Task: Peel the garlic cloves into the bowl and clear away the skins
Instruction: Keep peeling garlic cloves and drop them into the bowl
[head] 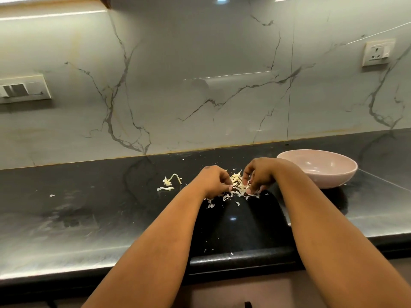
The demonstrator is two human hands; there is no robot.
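The bowl (320,168) sits right of the skins (236,187) on the counter (89,196) (stalk scraps (170,182) left).

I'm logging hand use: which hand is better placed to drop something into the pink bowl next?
The right hand, probably. The bowl sits just to its right on the counter, while the left hand would have to cross over the skins.

We see two bare forearms reaching forward from the bottom edge, converging toward the middle. The left hand (214,181) is palm down, its fingers curled inward with the tips drawn together toward the thumb. The right hand (259,176) sits just beside it, fingers bent downward, fingertips (249,191) pinched close. The two hands nearly touch.
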